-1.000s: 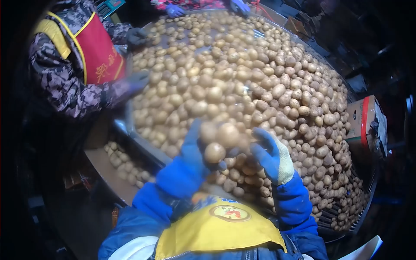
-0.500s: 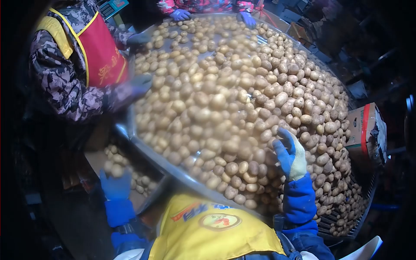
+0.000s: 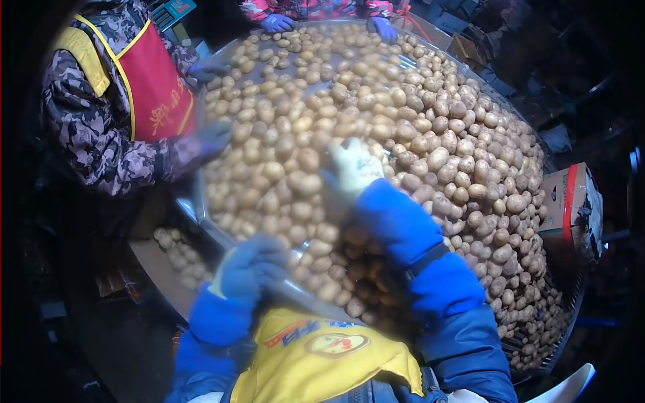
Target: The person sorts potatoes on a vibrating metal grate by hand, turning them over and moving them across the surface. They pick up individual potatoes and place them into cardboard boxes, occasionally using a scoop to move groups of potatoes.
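Potatoes [image 3: 437, 158] lie heaped over a large metal table [image 3: 289, 289] with a raised rim. My right hand [image 3: 353, 168], in a white and blue glove, reaches over the middle of the heap; its fingers are blurred, and whether they hold a potato is unclear. At the near left rim is my left hand [image 3: 252, 265] in a blue glove, smeared by motion, with its fingers partly spread and nothing visible in them. Below the rim on the left, a cardboard box [image 3: 158, 275] has more potatoes [image 3: 181, 258] in it.
A co-worker in a red apron [image 3: 158, 101] stands at the left, gloved hands at the table's edge. Another person's gloved hands [image 3: 277, 23] rest on the far rim. A cardboard box with a red stripe [image 3: 561, 201] stands at the right, beside the table.
My right hand has moved left and forward over the potatoes. My left hand has come up from above the box to the table's rim. More of the box's potatoes are uncovered.
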`<state>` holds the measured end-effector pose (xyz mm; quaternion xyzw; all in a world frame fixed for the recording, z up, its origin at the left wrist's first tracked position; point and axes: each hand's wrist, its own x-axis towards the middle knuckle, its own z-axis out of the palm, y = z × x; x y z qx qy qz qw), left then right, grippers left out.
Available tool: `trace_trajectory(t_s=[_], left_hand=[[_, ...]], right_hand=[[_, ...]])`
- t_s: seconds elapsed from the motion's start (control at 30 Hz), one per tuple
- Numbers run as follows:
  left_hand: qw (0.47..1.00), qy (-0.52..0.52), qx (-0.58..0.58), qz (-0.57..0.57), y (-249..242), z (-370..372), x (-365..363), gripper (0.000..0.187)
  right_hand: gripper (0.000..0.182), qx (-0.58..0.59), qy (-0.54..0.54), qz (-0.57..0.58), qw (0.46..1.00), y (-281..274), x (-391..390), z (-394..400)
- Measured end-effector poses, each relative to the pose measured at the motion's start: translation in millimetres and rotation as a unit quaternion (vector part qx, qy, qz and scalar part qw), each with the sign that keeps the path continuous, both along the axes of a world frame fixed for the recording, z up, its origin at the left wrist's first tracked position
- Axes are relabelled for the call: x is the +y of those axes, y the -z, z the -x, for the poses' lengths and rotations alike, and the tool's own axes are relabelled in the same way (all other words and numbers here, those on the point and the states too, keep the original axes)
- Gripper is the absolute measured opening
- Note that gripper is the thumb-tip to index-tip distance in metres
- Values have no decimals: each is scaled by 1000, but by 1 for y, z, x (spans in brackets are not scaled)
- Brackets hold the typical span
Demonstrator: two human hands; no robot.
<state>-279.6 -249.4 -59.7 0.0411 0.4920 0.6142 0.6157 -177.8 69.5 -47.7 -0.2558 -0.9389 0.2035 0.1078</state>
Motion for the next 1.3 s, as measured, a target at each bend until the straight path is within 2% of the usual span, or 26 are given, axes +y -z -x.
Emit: trace_trajectory(t_s=[0.03, 0.07, 0.1, 0.2, 0.23, 0.27, 0.3, 0.33, 0.37, 0.4, 0.43, 0.47, 0.5, 0.53, 0.63, 0.7, 0.8, 0.87, 0.9, 0.97, 1.0, 1.03, 1.1, 1.13, 1.2, 1.3], left_hand=[[999, 17, 36, 28, -12, -9, 18, 42], [998, 28, 52, 0, -20, -21, 34, 44], [997, 40, 67, -29, -23, -29, 43, 46], [984, -9, -159, -86, 9, -33, 63, 53], [977, -23, -185, -107, 10, -36, 67, 56], [968, -38, -211, -128, 12, -39, 71, 59], [958, -52, -238, -150, 12, -43, 76, 63], [989, -22, -2, -146, 8, -47, 84, 65], [963, 7, 234, -132, -1, -53, 92, 67], [902, 43, 415, -114, 1, -54, 93, 69], [807, 57, 583, -76, 2, -55, 94, 73], [943, 12, 330, -45, 9, -54, 94, 70], [998, -36, 49, -11, 15, -53, 94, 68], [968, -83, -236, 19, 19, -52, 95, 66], [975, -93, -195, 52, 4, -58, 98, 65], [968, -98, -227, 42, 13, -55, 95, 63], [920, -53, -372, -111, 51, -54, 84, 60], [950, -41, -305, -61, 27, -49, 84, 59], [961, -32, -271, -35, 16, -48, 85, 59], [985, -57, -153, -49, 9, -51, 87, 59], [985, -68, -149, -60, 14, -53, 88, 59], [983, -79, -146, -71, 19, -55, 89, 59], [958, -101, -251, -96, 48, -53, 87, 60], [967, -105, -216, -89, 46, -51, 85, 59], [980, -108, -145, -78, 42, -45, 83, 57], [946, -222, -196, -131, 53, -36, 62, 56]], right_hand=[[60, -20, 4, -4, 1000, 1, 1, 7], [60, -42, 10, -7, 999, 4, 1, 9], [58, -5, -31, 12, 999, 12, 10, 1], [56, -10, 24, 59, 998, -1, 22, -17], [56, 6, 71, 127, 989, 2, 20, -23], [52, -11, 92, 180, 979, -35, 0, -36], [53, 19, 7, 241, 970, -38, -5, -49], [53, 50, -79, 299, 950, -42, -4, -57], [51, -10, -103, 364, 925, -49, -2, -56], [50, 1, -89, 293, 952, -48, 2, -49], [49, 13, -76, 220, 972, -47, 11, -34], [48, 26, -64, 147, 987, -45, 21, -18], [46, 114, -83, 28, 990, -17, 35, -3], [41, 91, -97, -75, 988, -13, 44, 14], [29, -118, -151, -149, 970, -2, 49, 62], [26, -126, -131, -104, 978, 2, 47, 76], [30, -116, -91, -15, 989, 5, 58, 76], [35, -98, -72, 74, 990, -9, 66, 66], [46, -56, -47, 27, 997, -17, 61, 56], [52, 20, -64, 115, 991, -22, 52, 33], [56, 58, -71, 157, 983, -26, 46, 21], [61, 32, -96, 242, 965, -36, 34, 7], [66, -4, -150, 308, 939, -66, 7, -16], [62, -1, -112, 292, 950, -72, -9, -24], [52, 89, -89, 160, 979, -51, -5, -43], [47, 95, 21, 45, 994, -42, 2, -84]])
